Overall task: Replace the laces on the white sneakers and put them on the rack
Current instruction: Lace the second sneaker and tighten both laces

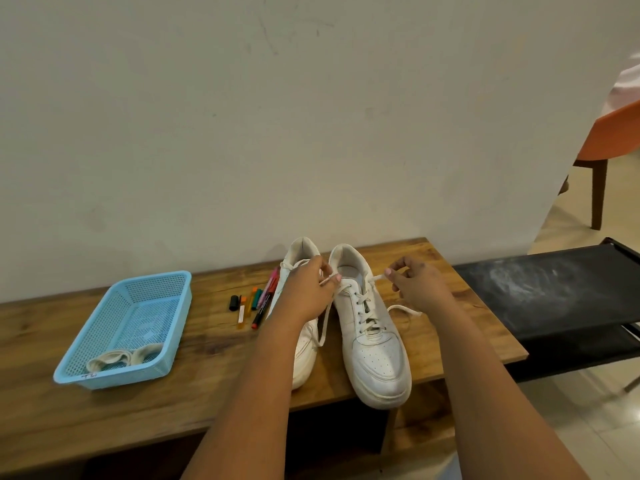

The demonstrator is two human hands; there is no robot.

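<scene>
Two white sneakers stand side by side on the wooden table [138, 403], toes toward me. The right sneaker [372, 344] is laced with a white lace [363, 299]. My left hand [308, 289] pinches the lace's left end above the shoe's collar. My right hand [419, 285] pinches the right end, pulled out to the right; its loose tail [407, 310] lies on the table. The left sneaker [304, 348] is partly hidden behind my left forearm. The black shoe rack [554, 289] stands to the right of the table.
A blue plastic basket [128, 327] at the table's left holds bundled off-white laces [114, 358]. Several coloured markers [258, 303] lie left of the sneakers. A wall rises behind the table. An orange chair [609, 143] stands at the far right.
</scene>
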